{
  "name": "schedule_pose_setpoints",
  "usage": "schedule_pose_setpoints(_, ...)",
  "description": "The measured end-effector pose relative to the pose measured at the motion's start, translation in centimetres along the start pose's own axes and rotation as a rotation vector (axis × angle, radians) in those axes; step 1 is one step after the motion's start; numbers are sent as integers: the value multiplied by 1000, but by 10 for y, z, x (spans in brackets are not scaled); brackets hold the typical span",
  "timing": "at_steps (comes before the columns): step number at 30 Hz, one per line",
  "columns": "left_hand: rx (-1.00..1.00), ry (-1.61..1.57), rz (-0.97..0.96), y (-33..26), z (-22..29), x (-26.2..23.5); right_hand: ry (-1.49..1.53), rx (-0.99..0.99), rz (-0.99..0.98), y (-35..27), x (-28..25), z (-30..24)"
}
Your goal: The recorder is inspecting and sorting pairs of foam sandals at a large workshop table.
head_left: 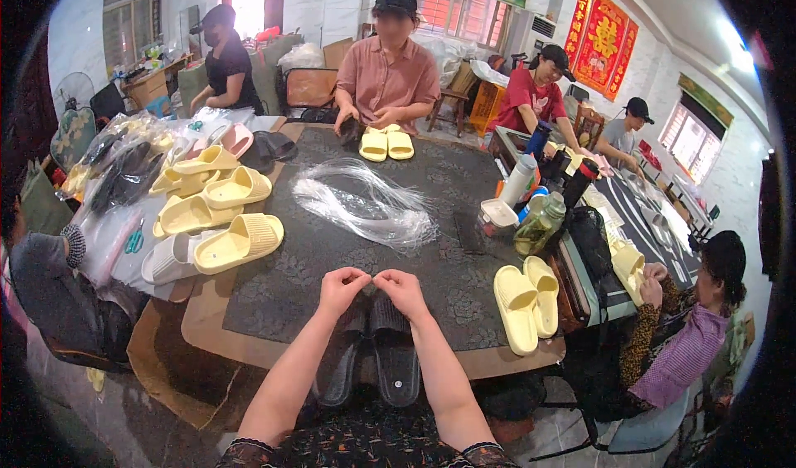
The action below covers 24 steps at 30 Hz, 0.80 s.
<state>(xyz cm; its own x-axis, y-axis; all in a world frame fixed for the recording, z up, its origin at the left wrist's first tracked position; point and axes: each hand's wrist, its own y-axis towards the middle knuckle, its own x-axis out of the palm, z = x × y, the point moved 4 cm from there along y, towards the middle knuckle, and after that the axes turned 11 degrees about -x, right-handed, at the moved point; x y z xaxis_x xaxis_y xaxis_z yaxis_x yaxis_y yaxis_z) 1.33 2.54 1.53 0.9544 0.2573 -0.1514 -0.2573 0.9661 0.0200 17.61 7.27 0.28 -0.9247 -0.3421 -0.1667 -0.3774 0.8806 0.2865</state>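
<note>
Held left hand [341, 290] and right hand [401, 292] fingertip-pinched, unclear on what, above black ribbed slippers [395, 362] at six o'clock, keeping loose clear plastic strands [391, 222] at twelve, presumably for reach.

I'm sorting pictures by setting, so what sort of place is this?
Probably a small slipper workshop: black slippers lie in front of the camera wearer, yellow slippers are heaped at the left of the table, and several people are busy with their hands around the room.
</note>
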Motion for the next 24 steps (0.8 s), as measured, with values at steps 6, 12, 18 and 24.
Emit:
schedule_pose_setpoints(6,-7,-88,-12,-3,4,0,3,33,27,-1,-1,-1)
schedule_pose_setpoints(12,-18,-54,-64,-2,5,1,62,-23,54,1,-4,7)
schedule_pose_setpoints(18,72,49,-53,-1,0,5,54,6,-9,-2,-1,-3)
schedule_pose_setpoints(24,11,-89,22,1,-3,-2,-36,30,51,0,-1,-6)
